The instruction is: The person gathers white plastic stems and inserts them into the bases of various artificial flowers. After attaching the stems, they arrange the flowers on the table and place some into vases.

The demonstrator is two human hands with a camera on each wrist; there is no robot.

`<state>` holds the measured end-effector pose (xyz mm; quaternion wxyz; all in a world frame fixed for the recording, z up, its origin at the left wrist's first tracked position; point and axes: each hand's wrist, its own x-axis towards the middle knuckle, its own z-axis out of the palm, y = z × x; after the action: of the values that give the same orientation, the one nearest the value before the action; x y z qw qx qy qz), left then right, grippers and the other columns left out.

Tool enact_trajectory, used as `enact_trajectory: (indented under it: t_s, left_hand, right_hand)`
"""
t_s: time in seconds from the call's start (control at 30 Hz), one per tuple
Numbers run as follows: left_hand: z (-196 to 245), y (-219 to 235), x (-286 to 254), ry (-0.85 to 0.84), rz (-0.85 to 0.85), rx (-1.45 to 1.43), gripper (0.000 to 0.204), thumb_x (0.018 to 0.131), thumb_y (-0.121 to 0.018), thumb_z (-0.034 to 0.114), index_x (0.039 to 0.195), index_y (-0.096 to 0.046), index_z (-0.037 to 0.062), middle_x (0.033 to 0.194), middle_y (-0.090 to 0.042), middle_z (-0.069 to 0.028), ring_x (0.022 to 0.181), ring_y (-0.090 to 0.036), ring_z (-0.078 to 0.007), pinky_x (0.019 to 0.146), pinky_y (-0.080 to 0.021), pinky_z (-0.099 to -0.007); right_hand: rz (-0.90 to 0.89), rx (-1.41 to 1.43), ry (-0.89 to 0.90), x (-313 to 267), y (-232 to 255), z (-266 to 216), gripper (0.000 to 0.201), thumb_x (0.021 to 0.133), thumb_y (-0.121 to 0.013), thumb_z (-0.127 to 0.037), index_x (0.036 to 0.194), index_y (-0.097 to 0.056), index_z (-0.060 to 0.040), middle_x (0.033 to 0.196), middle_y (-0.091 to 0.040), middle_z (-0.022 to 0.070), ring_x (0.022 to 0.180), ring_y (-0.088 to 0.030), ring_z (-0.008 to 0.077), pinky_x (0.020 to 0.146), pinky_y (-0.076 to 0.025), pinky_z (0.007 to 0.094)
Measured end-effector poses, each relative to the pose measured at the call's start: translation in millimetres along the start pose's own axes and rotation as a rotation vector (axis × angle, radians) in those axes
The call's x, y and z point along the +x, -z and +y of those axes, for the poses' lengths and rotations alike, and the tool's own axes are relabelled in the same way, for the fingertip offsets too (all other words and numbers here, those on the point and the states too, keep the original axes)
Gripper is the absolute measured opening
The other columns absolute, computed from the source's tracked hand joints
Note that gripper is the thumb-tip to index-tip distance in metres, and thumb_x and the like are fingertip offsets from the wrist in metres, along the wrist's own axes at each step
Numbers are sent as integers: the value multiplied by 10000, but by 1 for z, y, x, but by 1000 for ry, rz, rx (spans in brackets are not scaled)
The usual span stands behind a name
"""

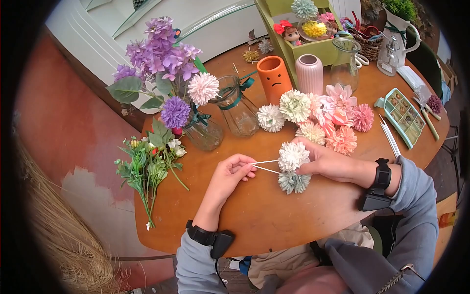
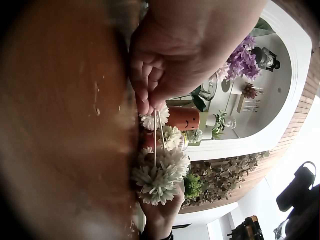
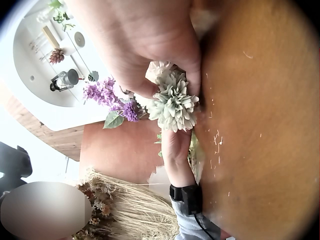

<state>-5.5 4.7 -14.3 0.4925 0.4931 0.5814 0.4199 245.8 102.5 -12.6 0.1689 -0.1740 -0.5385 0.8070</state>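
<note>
Two thin white stems (image 1: 267, 162) run between the hands, meeting at the left end and spread apart at the right. My left hand (image 1: 230, 172) pinches their meeting ends between thumb and fingertips. At the other end sit a white pompom flower (image 1: 293, 156) and, just below it, a grey-green flower (image 1: 294, 183). My right hand (image 1: 329, 161) holds these flower heads between thumb and fingers, some fingers hidden behind the petals. The right wrist view shows the grey-green flower (image 3: 175, 104) between thumb and fingers, with the left hand (image 3: 176, 147) beyond it.
Beyond the hands lie loose pink and coral flowers (image 1: 341, 140). Glass vases (image 1: 239, 115), an orange vase (image 1: 274, 78) and a pink ribbed vase (image 1: 309, 73) stand behind. Green sprigs (image 1: 152, 169) lie at left; a compartment box (image 1: 403, 117) and pliers (image 1: 429, 117) at right.
</note>
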Motion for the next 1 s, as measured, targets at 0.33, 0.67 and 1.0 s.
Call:
enact_trajectory:
  t_s: [0.33, 0.67, 1.0]
  left_hand:
    - [5, -3, -2, 23, 12, 1, 126, 905, -574, 157, 967, -592, 48, 863, -632, -16, 774, -592, -75, 686, -444, -197]
    - [3, -3, -1, 16, 8, 7, 124, 919, -555, 171, 958, -583, 56, 854, -617, -6, 769, -583, -71, 680, -436, -196]
    - [5, -5, -2, 5, 19, 2, 110, 919, -554, 171, 928, -573, 63, 830, -605, 1, 759, -572, -70, 675, -427, -196]
  right_hand:
    - [-14, -9, 2, 1, 1, 0, 474, 810, -606, 11, 1230, -399, -60, 1115, -542, 32, 1066, -506, 108, 915, -419, 271]
    - [-21, -8, -7, 0, 0, 0, 471, 812, -599, 8, 1232, -396, -58, 1120, -540, 31, 1072, -503, 107, 917, -413, 268]
    - [-33, -24, -4, 0, 1, 1, 463, 813, -601, 6, 1226, -402, -59, 1120, -539, 30, 1071, -501, 106, 917, -410, 266]
